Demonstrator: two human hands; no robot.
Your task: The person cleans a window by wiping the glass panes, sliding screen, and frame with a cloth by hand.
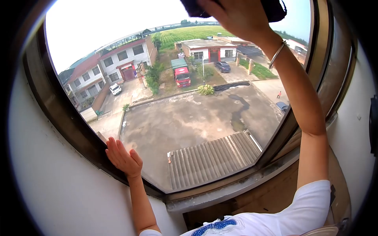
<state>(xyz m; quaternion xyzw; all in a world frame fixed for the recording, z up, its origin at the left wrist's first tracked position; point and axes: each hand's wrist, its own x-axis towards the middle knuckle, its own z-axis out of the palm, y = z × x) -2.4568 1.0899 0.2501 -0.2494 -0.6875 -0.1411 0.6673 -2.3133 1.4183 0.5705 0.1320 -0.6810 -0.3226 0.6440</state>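
Observation:
My right hand [242, 19] is raised at the top of the view, with a dark cloth [277, 11] under its palm and fingers against the window pane [189, 118]. The cloth sticks out on both sides of the hand, and its upper part is cut off by the image edge. A silver bangle [277, 54] circles the right wrist. Lower down on the left, my left hand [124, 158] rests open at the dark window frame [75, 118], fingers stretched out and close together, holding nothing.
A narrow sill [212, 195] runs below the pane, with brown board-like material [252, 192] beneath it. White walls [43, 165] flank the window. Outside lie a corrugated roof [212, 159], a concrete yard, houses, a red truck [182, 75] and several cars.

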